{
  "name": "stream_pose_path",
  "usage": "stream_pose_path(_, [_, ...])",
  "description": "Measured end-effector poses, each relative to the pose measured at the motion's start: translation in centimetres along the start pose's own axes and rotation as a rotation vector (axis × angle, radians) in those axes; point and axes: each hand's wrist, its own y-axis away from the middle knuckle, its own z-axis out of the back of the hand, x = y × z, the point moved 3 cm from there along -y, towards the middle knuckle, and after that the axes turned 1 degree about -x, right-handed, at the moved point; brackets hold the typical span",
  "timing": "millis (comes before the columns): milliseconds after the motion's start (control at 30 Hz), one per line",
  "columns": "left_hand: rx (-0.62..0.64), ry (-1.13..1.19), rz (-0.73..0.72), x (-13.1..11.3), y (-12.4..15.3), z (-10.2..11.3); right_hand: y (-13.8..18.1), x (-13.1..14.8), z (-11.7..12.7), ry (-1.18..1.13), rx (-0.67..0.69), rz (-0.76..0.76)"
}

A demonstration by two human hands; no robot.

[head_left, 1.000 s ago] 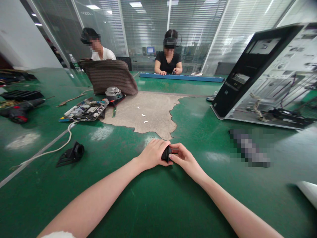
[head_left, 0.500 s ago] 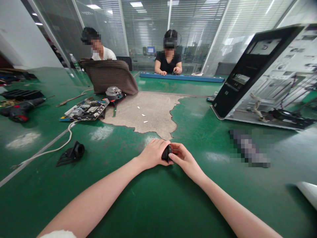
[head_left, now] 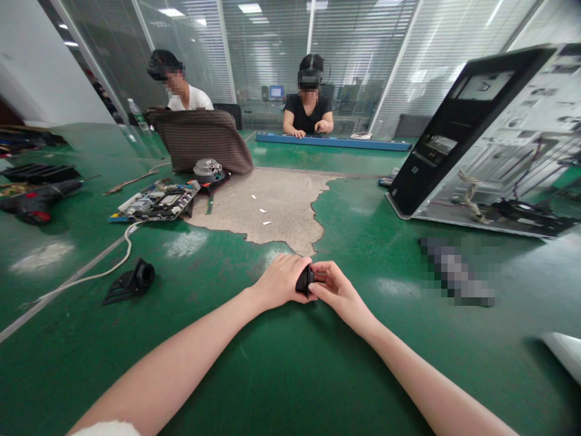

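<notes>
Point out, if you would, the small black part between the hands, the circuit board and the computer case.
Small black part (head_left: 303, 281): head view, on its exposed face.
Circuit board (head_left: 160, 201): head view, mid-board, among its components.
Computer case (head_left: 458, 123): head view, on its front panel.

- Before me spreads a glossy green bench (head_left: 290, 375), a ragged grey-brown patch (head_left: 290, 200) breaking its surface.
- Facing me, a glass partition (head_left: 310, 27) with pale frames and horizontal blinds (head_left: 363, 42).
- To my left, a plain whitish wall (head_left: 40, 66).
- Dark chair backs (head_left: 411, 125) beyond the bench.
- Bright rectangular lights (head_left: 249, 8) show high in the glass.
</notes>
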Motion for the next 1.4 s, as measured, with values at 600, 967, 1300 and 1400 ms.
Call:
stream_pose_path(600, [0.009,0.011,0.011,0.0,0.0,0.0,-0.1,-0.2,0.1,-0.001,0.034,0.01])
stream_pose_path(967, [0.015,0.009,-0.008,0.2,-0.1,-0.1,0.1,0.5,0.0,-0.037,0.043,0.001])
stream_pose_path(1300, [0.008,0.008,-0.006,0.0,-0.1,0.2,-0.2,-0.1,0.1,0.02,0.043,-0.007])
stream_pose_path(1400, [0.013,0.002,-0.009,0.0,-0.1,0.2,-0.1,0.3,0.1,0.019,0.085,0.005])
